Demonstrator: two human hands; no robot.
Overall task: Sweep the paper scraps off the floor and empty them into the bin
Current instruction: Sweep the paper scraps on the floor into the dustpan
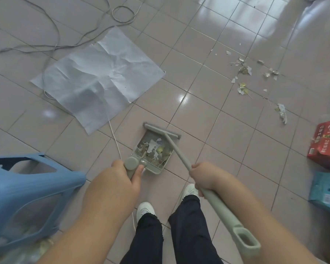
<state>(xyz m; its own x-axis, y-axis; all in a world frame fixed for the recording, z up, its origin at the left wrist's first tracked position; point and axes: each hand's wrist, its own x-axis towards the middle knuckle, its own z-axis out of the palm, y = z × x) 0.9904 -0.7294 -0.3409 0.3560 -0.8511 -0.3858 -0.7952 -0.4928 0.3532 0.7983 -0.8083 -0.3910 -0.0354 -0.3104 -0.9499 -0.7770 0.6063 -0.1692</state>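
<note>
A grey-green dustpan [141,147] stands on the tiled floor just ahead of my feet, with several paper scraps [152,147] lying in it. My left hand [122,174] grips the top of the dustpan's handle. My right hand [202,175] grips the shaft of a matching broom [176,149], whose head [161,131] lies across the dustpan's far edge. More loose paper scraps [245,70] are scattered on the floor at the upper right, with another torn bit [282,112] nearer the right edge.
A large creased white sheet [97,77] lies on the floor ahead left, with grey cables [51,44] running over and beside it. A blue plastic stool [27,191] stands at my left. A red box [326,143] and a blue packet [326,193] sit at the right edge.
</note>
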